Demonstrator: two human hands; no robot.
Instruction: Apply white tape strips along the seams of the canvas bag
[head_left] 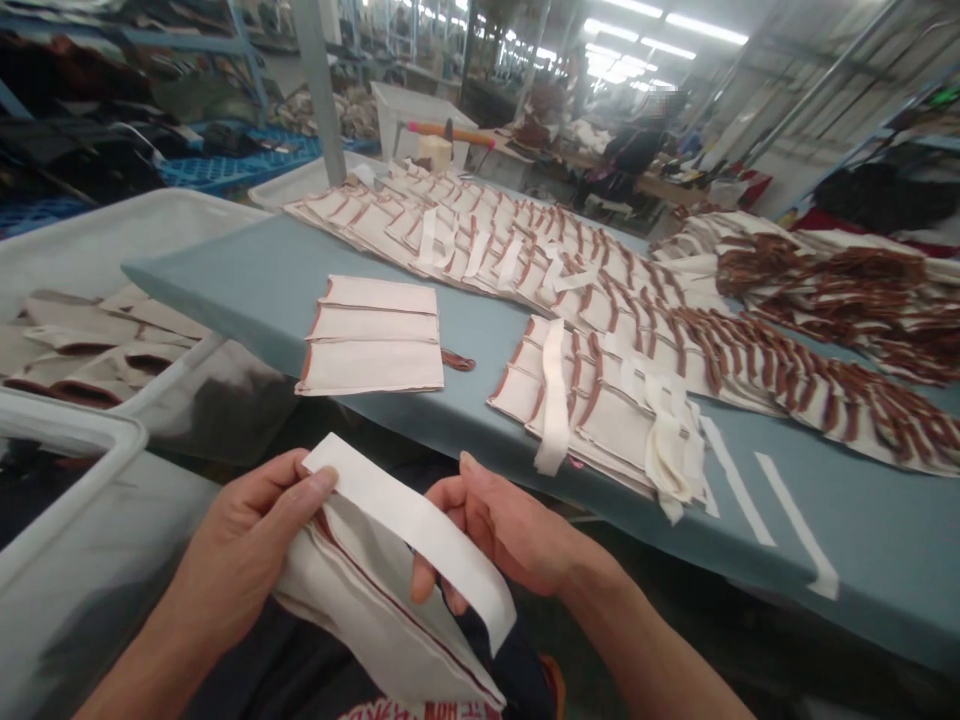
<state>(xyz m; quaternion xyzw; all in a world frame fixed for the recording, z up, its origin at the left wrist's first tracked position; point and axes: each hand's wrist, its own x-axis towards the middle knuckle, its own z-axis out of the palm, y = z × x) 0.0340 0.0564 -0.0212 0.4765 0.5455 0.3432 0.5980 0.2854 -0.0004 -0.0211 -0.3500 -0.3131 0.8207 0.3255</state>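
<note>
My left hand [259, 535] pinches one end of a white strip [409, 515] between thumb and fingers. Under that strip, the same hand also grips a few layered cream fabric pieces [375, 600] with brown edging, which hang down over my lap. The strip's other end curls down freely to the right. Beside and partly behind it is my right hand [502, 525], thumb raised apart and fingers loosely bent, with nothing visible in its grasp; some fingers are hidden by the strip. A small stack of cream fabric pieces [371, 335] lies on the table in front.
Long overlapping rows of cream pieces with brown edges [570, 265] cover much of the blue-grey table [247, 270]. More white strips [739, 480] lie at right. White bins [172, 215] stand at left, some holding fabric. A person [634, 150] is farther back.
</note>
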